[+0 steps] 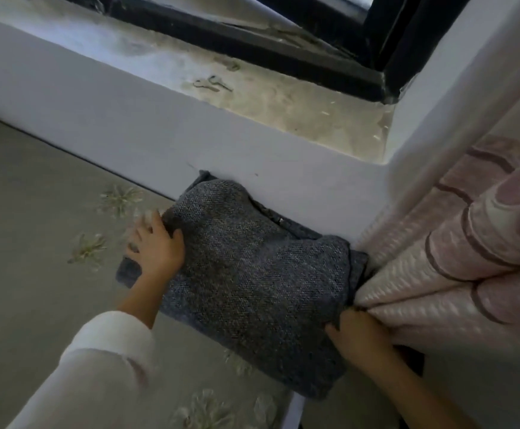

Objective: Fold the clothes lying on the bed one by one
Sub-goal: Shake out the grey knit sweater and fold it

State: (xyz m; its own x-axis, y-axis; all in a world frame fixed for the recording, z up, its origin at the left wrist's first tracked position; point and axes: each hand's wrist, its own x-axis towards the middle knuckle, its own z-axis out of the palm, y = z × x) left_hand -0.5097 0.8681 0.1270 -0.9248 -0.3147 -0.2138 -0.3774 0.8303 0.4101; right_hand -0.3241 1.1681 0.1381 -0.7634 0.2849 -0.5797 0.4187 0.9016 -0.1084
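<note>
By the wall, grey sweater lies btwn L hand & R hand fingers.

floral-print bed | folded grey knit flat on it, agst wall | pink quilt at R

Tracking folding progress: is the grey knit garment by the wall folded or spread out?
Folded: the grey knit garment lies as a compact bundle, stacked layers showing at its edges.

Folded garment on bed, against wall, beside curtain
</note>
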